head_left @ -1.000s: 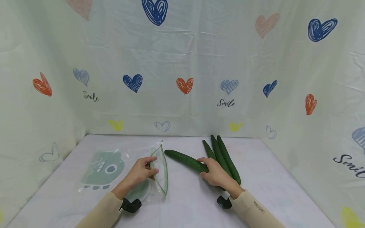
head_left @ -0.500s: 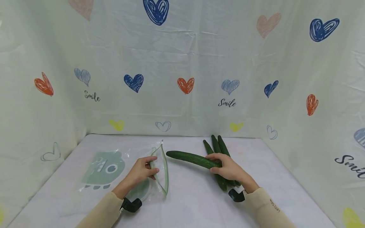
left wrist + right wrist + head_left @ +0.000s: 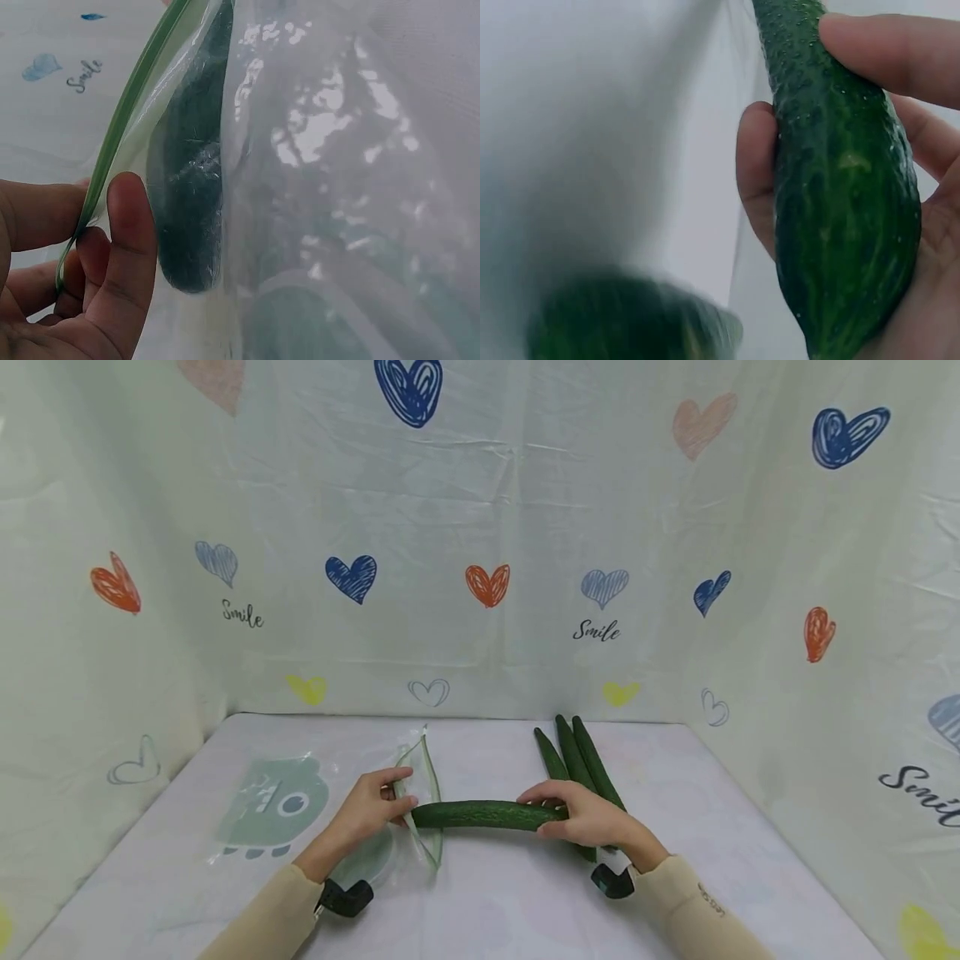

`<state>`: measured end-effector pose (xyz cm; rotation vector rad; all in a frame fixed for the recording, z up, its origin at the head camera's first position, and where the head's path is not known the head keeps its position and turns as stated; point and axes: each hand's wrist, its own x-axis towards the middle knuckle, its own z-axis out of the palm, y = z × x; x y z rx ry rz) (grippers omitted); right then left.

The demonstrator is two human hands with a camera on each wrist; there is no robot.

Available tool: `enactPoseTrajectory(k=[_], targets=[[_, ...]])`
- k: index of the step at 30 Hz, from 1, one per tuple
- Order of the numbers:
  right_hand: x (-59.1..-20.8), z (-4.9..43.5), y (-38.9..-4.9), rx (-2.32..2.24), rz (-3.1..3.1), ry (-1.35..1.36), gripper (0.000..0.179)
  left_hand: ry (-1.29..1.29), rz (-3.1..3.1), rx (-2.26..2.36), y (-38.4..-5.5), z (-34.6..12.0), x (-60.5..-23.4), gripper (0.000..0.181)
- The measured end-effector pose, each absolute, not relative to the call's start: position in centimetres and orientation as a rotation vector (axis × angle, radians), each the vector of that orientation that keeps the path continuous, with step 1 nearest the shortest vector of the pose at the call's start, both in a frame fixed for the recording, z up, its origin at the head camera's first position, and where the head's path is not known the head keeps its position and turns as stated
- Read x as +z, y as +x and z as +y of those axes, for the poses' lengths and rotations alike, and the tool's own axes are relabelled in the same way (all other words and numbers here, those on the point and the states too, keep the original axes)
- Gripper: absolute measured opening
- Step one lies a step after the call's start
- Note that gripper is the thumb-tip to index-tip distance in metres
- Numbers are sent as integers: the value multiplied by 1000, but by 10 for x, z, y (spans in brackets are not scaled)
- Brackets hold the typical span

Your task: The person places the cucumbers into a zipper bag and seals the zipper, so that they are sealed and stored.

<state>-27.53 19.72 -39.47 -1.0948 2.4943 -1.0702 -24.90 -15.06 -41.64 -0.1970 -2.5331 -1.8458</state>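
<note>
A clear zip bag (image 3: 270, 810) with a green monster print lies on the table to the left, its green-edged mouth held apart. My left hand (image 3: 371, 803) pinches one edge of that mouth between thumb and fingers. In my right hand (image 3: 592, 814) is a cucumber (image 3: 480, 814), gripped near its right end and lying almost level. Its left end is inside the mouth; the left wrist view shows this cucumber tip (image 3: 187, 202) through the plastic, beside the thumb. Thumb and fingers wrap the cucumber (image 3: 844, 180) in the right wrist view.
Three more cucumbers (image 3: 596, 764) lie side by side behind and under my right hand, partly hidden by it. The white table (image 3: 480, 910) meets a heart-printed curtain (image 3: 487, 643) at the back and sides.
The right hand first drew the cucumber rightward, raising and levelling it, then brought it left and nearer to me, so its tip entered the bag's mouth. The left hand stays on the bag.
</note>
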Motion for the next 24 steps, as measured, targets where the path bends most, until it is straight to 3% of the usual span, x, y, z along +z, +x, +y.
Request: enactPoseTrajectory(k=[24], targets=[[-415, 98, -265, -1088, 2248, -1231, 43, -200, -2507, -1857, -245, -147, -404, 52]])
